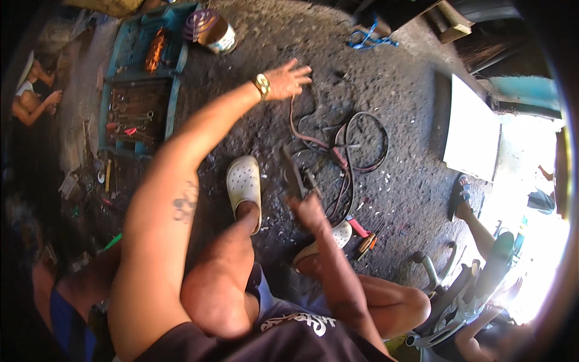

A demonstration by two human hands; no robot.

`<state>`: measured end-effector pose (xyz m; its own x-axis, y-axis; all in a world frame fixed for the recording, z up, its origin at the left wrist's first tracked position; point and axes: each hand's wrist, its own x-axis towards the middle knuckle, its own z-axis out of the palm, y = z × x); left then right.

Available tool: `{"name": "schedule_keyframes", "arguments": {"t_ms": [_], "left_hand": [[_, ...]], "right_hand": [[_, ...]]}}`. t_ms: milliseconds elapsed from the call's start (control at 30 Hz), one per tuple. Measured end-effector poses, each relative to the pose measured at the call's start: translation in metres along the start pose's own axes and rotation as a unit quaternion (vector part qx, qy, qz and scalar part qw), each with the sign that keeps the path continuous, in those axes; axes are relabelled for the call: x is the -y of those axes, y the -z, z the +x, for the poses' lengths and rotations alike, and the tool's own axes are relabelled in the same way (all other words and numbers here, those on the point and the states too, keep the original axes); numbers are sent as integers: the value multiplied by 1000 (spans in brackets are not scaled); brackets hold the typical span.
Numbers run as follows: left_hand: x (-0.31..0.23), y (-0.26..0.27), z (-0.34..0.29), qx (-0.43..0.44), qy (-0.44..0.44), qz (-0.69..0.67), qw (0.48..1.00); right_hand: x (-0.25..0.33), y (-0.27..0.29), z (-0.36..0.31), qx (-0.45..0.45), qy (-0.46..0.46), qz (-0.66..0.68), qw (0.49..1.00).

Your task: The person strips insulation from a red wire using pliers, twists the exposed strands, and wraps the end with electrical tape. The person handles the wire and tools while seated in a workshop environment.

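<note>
Work was seemingly unfinished — a dark flat bar (294, 175) was gripped by right fingers (304, 205), left fingers (300, 73) were spread, cable (341, 158) looped.

Cables (341, 158) mid-frame, toolbox (143, 77) at upper left, panel (473, 130) at right.
Wrenches (134, 116) lie in the toolbox's lower half; a can (222, 41) sits just right of its upper half. The left hand (288, 81) is above the cables in frame, the right hand (309, 212) at their lower left with a tool (294, 175), between left clog (243, 181) and right clog (339, 238). Screwdrivers (367, 243) lie just right of the latter.
</note>
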<state>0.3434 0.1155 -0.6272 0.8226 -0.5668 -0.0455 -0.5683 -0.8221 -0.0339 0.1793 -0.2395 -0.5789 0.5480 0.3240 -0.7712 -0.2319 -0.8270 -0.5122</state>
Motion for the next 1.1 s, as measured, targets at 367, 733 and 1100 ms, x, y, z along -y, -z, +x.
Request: {"name": "schedule_keyframes", "arguments": {"t_ms": [367,733,1100], "left_hand": [[-121,26,-97,3,395,-637,662],[-119,-32,-88,-1,520,-377,767],[-100,-57,-118,88,487,-568,657]], "right_hand": [[2,196,150,-99,60,-49,992],[-7,78,-27,139,-118,-66,981],[56,4,24,-70,105,44,991]]}}
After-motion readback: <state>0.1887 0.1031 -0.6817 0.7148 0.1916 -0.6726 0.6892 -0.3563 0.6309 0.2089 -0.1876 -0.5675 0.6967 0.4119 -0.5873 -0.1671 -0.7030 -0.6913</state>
